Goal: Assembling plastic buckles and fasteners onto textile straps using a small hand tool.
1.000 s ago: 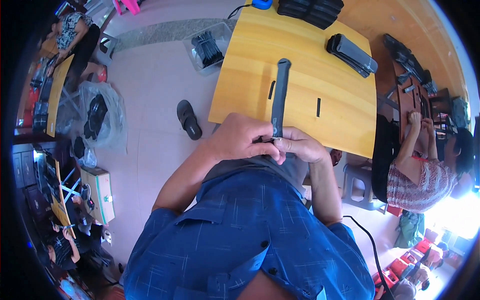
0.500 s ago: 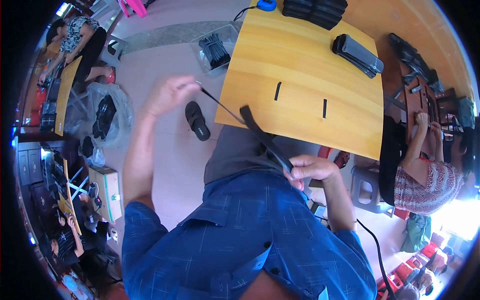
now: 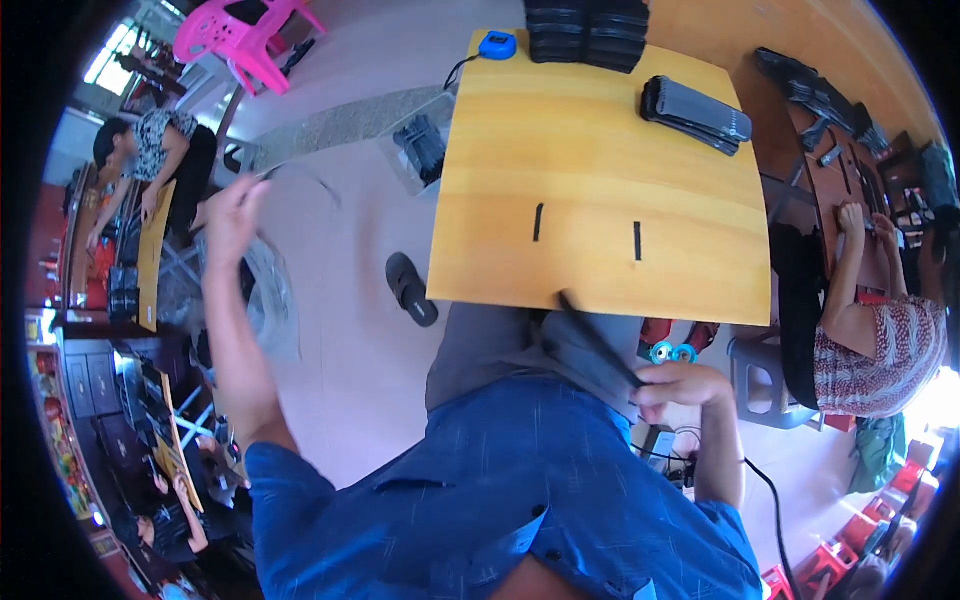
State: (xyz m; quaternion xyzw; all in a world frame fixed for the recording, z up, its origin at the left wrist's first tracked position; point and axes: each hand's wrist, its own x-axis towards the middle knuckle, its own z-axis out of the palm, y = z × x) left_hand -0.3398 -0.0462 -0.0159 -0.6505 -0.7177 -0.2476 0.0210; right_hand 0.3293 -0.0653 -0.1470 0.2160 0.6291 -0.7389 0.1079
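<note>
Yellow bench (image 3: 600, 170) sits past your right fingers (image 3: 662, 376), which grip a black strap (image 3: 600, 338); left fingers (image 3: 240, 198) seem to pinch a thin, blurry strand (image 3: 318, 181); hold the strap steady.

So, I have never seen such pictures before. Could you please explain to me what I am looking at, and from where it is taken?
There is no robot here: a person works with two bare hands. A wide fisheye camera worn on the head looks down, so edges curve and the person's left is the picture's left. The right hand holds a long dark strip in front of the lap. The left hand, raised out to the side, is blurred but seems to pinch a thin dark strand. On the yellow table lie a black stack, a dark grey bundle and a blue device.
</note>
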